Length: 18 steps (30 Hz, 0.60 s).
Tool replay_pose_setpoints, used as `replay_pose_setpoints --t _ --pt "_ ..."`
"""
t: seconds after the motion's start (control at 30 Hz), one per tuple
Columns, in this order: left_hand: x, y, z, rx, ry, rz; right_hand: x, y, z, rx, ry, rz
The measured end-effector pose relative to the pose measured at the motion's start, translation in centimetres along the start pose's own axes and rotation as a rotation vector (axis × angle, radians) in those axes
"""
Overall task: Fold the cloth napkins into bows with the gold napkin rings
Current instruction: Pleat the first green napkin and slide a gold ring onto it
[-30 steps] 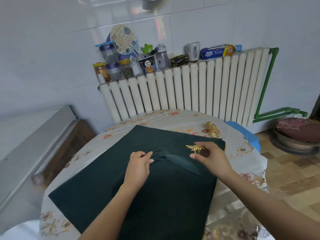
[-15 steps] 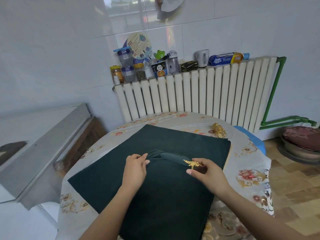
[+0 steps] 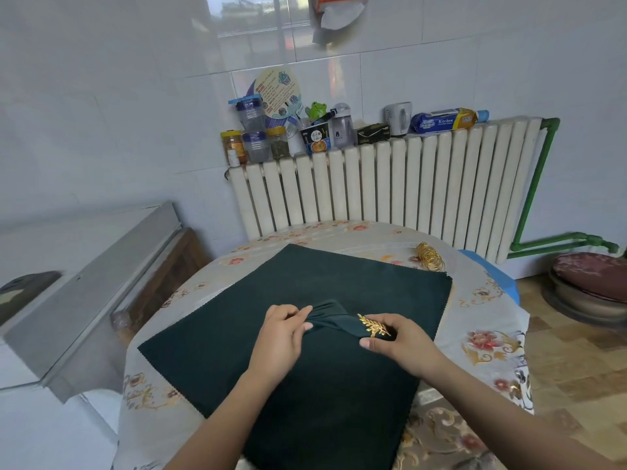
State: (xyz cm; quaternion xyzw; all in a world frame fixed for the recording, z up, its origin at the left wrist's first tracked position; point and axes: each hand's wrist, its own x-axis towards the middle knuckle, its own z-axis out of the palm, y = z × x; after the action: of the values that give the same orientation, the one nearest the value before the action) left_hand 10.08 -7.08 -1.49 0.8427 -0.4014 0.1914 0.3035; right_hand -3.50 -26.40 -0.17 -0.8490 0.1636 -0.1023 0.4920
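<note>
Left hand [image 3: 283,337] pinching gathered end of dark green cloth napkin [image 3: 298,351], fingers curled round bunched fabric at napkin's middle on floral-clothed round table [image 3: 488,337]. Right hand [image 3: 395,340] gripping gold leaf napkin ring [image 3: 373,326], now sitting further along gathered strip than second ago, nearer viewer. Ring appearing threaded on; bow shaping likely next. Spare gold rings [image 3: 430,260] lying near table's far edge, beside radiator [image 3: 390,191].
</note>
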Motion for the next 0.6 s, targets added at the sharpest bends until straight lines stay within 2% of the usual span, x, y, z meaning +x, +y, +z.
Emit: replay_pose_setpoints --t 0.13,0.33,0.43,0.6 --pt "-0.2 0.3 -0.5 0.006 0.004 0.095 -0.1 -0.6 -0.7 0.046 -0.069 -0.026" --pt "-0.7 0.2 -0.9 0.053 -0.033 0.190 -0.2 -1.6 -0.9 -0.232 -0.158 -0.127" --pt "-0.9 0.5 -0.5 0.094 -0.044 0.193 -0.2 -1.9 0.1 -0.400 -0.135 -0.145" --pt "-1.2 1.1 0.2 0.121 -0.076 0.204 -0.1 -2.0 2.0 -0.418 -0.055 -0.124"
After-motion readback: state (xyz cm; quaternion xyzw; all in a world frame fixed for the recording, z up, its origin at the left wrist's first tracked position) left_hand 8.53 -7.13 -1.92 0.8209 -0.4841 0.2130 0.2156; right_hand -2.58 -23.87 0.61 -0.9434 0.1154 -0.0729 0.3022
